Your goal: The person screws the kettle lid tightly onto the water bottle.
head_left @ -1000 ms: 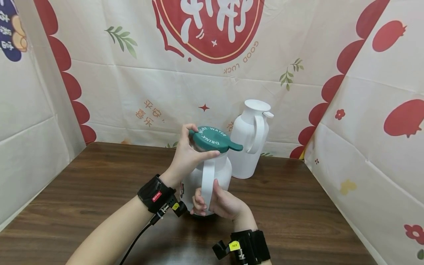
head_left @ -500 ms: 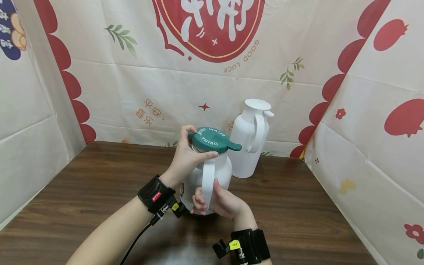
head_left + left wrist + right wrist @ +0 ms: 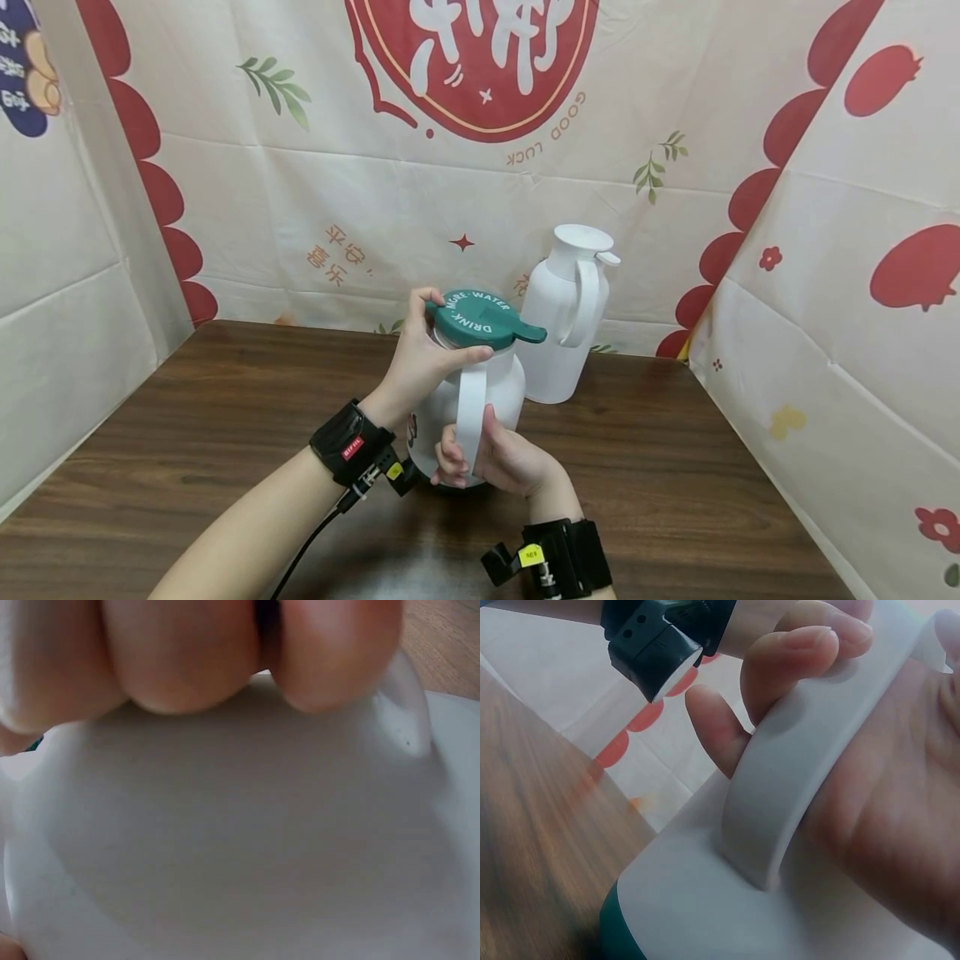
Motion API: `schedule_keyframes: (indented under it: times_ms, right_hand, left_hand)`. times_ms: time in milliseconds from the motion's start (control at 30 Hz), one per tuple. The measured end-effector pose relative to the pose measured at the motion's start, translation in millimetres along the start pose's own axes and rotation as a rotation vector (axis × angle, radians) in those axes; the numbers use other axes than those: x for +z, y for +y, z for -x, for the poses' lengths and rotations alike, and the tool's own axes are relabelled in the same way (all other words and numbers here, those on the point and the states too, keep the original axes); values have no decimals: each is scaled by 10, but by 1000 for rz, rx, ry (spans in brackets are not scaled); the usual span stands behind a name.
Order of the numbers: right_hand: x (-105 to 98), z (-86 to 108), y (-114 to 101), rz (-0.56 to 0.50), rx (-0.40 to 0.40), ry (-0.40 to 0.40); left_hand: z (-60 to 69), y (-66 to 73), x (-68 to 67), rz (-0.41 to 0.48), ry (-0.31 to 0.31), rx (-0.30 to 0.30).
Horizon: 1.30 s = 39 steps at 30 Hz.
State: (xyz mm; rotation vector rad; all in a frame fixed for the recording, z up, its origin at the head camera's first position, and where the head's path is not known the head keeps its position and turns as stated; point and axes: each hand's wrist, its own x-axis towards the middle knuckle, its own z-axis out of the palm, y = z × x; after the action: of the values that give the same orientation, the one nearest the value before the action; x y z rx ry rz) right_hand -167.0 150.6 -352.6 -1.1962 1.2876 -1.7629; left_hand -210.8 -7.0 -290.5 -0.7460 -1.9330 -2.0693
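Observation:
A white jug with a green lid stands on the table in the head view. My left hand grips the lid's rim, with the thumb on the near side and a finger at the far left edge. My right hand holds the jug's white handle, fingers curled round it. The right wrist view shows the handle between the fingers and palm of my right hand. In the left wrist view, the fingers of my left hand lie against the white jug.
Behind the jug on the right stands a second white jug, without a green lid, its handle facing front right. The brown wooden table is enclosed by printed white cloth at the back and both sides.
The green lid and my left hand have shifted down very slightly. My right hand keeps its hold on the handle, and the second jug has not moved.

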Motion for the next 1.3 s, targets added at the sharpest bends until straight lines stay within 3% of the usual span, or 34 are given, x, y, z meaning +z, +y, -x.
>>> schedule_keyframes:
  times_ms: [567, 1000, 1300]
  right_hand:
    - [-1, 2, 6, 7, -3, 0]
    - [-9, 18, -14, 15, 3, 10]
    - [-3, 13, -7, 1, 3, 11]
  left_hand:
    - [-19, 20, -53, 31, -64, -45]
    - [3, 25, -41, 32, -55, -105]
    - [22, 29, -72, -33, -75, -77]
